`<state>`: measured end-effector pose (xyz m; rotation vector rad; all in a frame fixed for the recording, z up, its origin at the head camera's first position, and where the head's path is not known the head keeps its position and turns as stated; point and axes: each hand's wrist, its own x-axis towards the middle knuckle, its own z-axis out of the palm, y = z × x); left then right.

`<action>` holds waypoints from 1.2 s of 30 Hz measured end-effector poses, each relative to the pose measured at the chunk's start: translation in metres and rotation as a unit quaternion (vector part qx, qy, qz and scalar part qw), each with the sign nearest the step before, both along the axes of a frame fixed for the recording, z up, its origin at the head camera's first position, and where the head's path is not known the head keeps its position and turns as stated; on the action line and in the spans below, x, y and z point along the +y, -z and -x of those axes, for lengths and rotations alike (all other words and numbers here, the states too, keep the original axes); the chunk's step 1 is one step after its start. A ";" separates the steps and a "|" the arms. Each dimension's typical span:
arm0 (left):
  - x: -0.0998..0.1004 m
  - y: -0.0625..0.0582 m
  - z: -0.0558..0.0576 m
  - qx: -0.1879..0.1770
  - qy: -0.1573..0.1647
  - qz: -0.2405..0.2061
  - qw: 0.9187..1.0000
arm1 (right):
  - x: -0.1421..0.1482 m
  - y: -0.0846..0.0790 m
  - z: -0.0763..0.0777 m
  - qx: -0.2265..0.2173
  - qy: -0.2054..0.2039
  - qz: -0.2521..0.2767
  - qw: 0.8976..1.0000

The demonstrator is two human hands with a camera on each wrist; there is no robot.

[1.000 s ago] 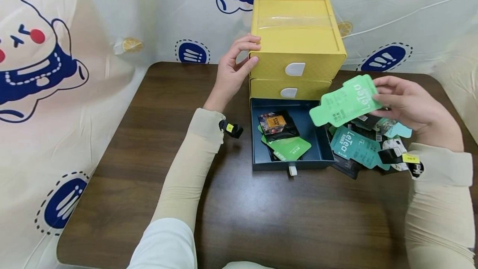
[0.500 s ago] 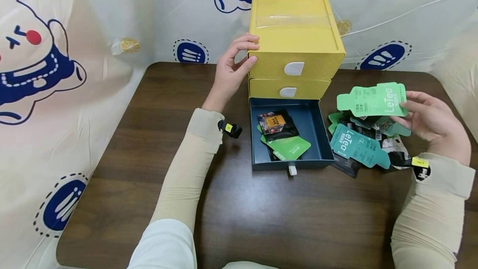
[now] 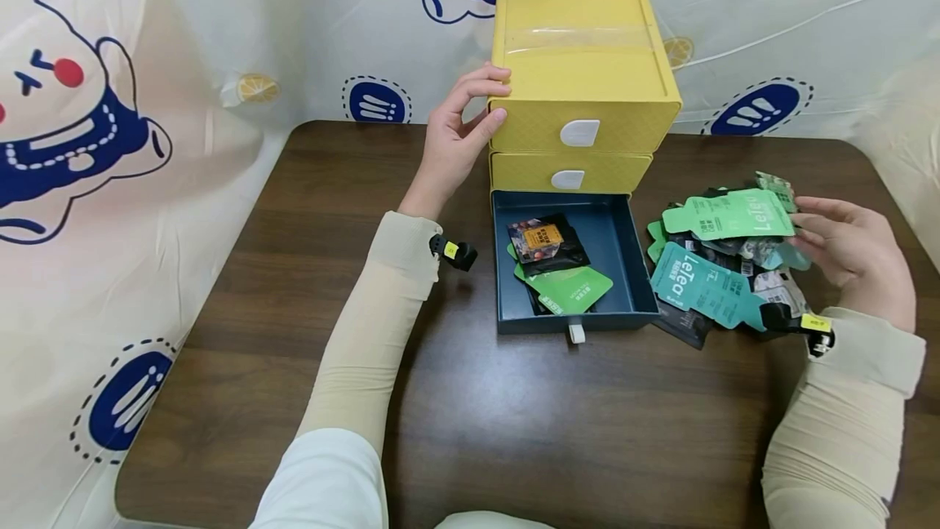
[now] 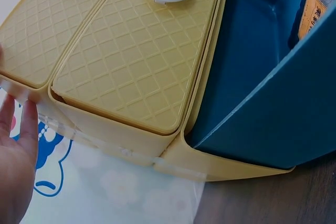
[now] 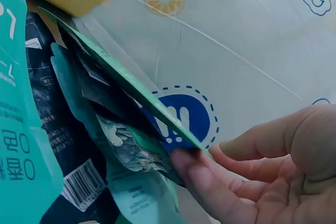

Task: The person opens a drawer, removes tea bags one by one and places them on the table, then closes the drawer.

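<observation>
My left hand (image 3: 458, 133) rests against the left side of the yellow drawer box (image 3: 587, 64), thumb at its front corner; its fingers (image 4: 29, 129) show in the left wrist view. The box's lowest drawer (image 3: 624, 260) is pulled out, dark blue inside, holding a black printed sachet (image 3: 547, 242) and green packets (image 3: 573, 291). At the right, my right hand (image 3: 855, 247) is beside the pile of packets, its fingers extended at the end of a light green LeTea packet (image 3: 730, 215). That packet lies across the top; in the right wrist view, the thumb looks slightly apart from its edge.
A teal LeTea packet (image 3: 705, 286) and a black packet (image 3: 683, 325) lie at the pile's front, close to the drawer's right wall. The brown table (image 3: 551, 415) extends forward. A printed white curtain (image 3: 242, 15) hangs behind.
My right hand has carried the light green packet rightward from over the drawer's edge, then lowered it onto the pile, its fingers loosening. The left hand stays on the box.
</observation>
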<state>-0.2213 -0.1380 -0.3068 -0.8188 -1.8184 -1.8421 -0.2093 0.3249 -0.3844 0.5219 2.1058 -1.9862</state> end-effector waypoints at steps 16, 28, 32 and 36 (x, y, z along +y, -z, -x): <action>-0.001 0.000 0.002 -0.002 0.002 -0.004 1.000 | -0.041 -0.033 -0.009 0.108 -0.023 -0.100 0.989; -0.001 -0.001 0.001 -0.002 0.002 -0.004 1.000 | -0.126 -0.065 -0.008 0.267 -0.237 -0.187 0.915; -0.001 -0.001 0.001 0.003 0.002 -0.004 1.000 | -0.155 -0.069 -0.004 0.283 -0.289 -0.223 0.887; 0.000 0.000 0.000 0.003 0.003 -0.003 1.000 | -0.179 -0.069 0.001 0.294 -0.337 -0.237 0.862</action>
